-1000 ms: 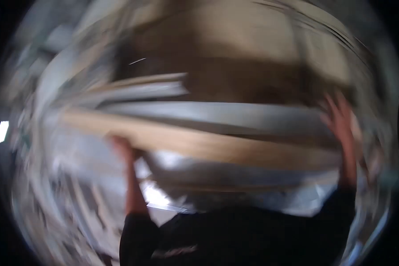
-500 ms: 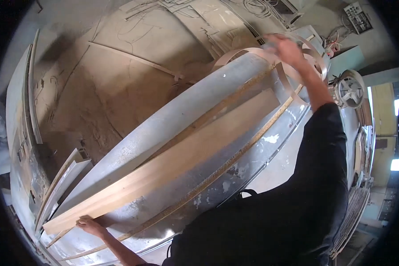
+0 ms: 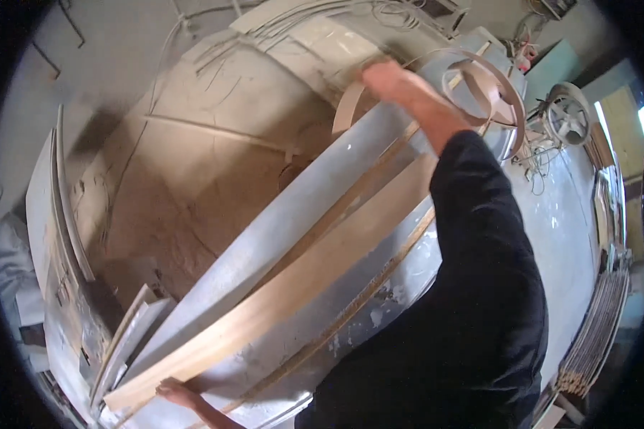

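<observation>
A long light wooden board (image 3: 272, 300) lies at a slant along a grey metal-topped bench (image 3: 279, 193) fitted with narrow wooden rails. At the board's near left end, my left hand (image 3: 179, 393) is closed on its edge, with fingertips over the top. My right hand (image 3: 385, 80) reaches over the bench's far end and is smeared by motion; whether its fingers hold anything is unclear. Beneath and beside it, a thin brown strip (image 3: 347, 111) curves up from the bench edge. Just right of that wrist sit wide curled loops of similar strip (image 3: 511, 107).
Behind the bench lies a dusty brown floor area with a long thin batten (image 3: 215, 132). Offcuts (image 3: 132, 336) and upright panels (image 3: 64, 286) stand at left. A spoked wheel (image 3: 569, 121) is at right, above a stack of thin boards (image 3: 597, 332).
My right hand has swept left from the loops toward the bench's far edge. My left hand stays at the board's end. The view has shifted, so the bench appears further right and lower.
</observation>
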The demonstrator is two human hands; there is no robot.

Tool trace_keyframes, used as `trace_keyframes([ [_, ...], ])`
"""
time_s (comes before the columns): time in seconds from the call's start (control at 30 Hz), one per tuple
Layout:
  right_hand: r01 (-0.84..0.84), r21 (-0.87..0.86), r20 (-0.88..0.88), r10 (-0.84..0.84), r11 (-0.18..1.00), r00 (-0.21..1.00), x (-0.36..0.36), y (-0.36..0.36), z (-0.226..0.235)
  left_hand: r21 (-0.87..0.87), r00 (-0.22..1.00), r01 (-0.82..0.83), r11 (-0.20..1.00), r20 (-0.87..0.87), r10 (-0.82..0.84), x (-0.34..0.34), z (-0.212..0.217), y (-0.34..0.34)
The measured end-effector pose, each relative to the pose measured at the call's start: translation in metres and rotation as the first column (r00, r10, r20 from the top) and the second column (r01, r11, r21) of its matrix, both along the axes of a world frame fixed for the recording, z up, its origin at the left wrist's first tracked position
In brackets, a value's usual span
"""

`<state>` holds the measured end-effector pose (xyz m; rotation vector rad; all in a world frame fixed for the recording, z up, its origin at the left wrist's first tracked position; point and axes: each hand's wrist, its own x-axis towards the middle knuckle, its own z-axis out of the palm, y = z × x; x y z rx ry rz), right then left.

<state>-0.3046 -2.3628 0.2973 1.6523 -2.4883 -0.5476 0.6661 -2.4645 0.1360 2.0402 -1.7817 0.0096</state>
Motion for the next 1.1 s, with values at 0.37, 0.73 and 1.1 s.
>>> trace_keyframes([
  [0.37,0.23,-0.364,-0.101,-0.283,0.903,0.954,-0.137,0.127,0.028,-0.078,0.844,0.499,0.863,0.273,-0.462,-0.205,0.114,0.041],
  [0.73,0.33,-0.294,0.461,-0.169,0.897,0.871,-0.076,0.141,-0.007,0.248,0.326,0.891,0.379,0.231,-0.917,-0.365,0.142,0.086],
  [1.1,-0.318,-0.179,0.035,0.329,0.931,0.944,-0.105,0.123,-0.038,0.113,0.371,0.92,0.374,0.051,-0.927,-0.39,0.132,0.037],
])
